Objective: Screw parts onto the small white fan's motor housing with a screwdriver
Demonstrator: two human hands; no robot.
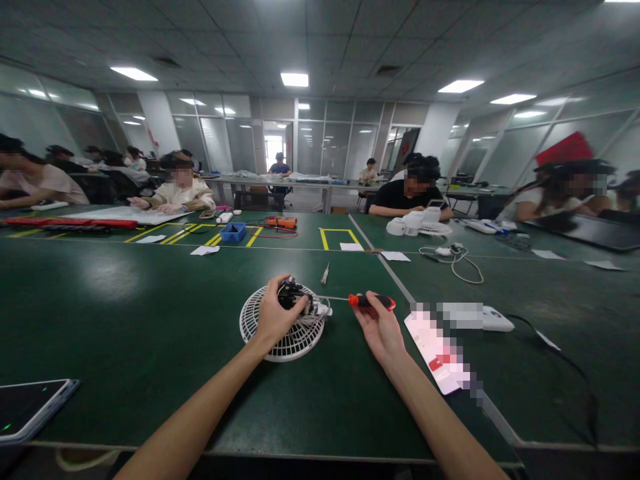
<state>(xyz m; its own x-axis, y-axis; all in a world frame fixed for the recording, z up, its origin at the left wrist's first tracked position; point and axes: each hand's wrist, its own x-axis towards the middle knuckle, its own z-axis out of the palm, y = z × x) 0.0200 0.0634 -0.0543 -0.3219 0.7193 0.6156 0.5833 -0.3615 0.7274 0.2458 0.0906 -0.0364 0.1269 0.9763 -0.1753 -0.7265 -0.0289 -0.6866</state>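
A white round fan grille lies flat on the green table in front of me. On it sits a small black fan motor with white wires. My left hand grips the motor from the left, fingers wrapped round it. My right hand holds a screwdriver with a red and black handle; its thin shaft points left and its tip reaches the motor.
A second small screwdriver lies beyond the grille. A white device and a pink-white card lie to the right, a phone at the near left. Other people sit along the far side with a blue tray and cables.
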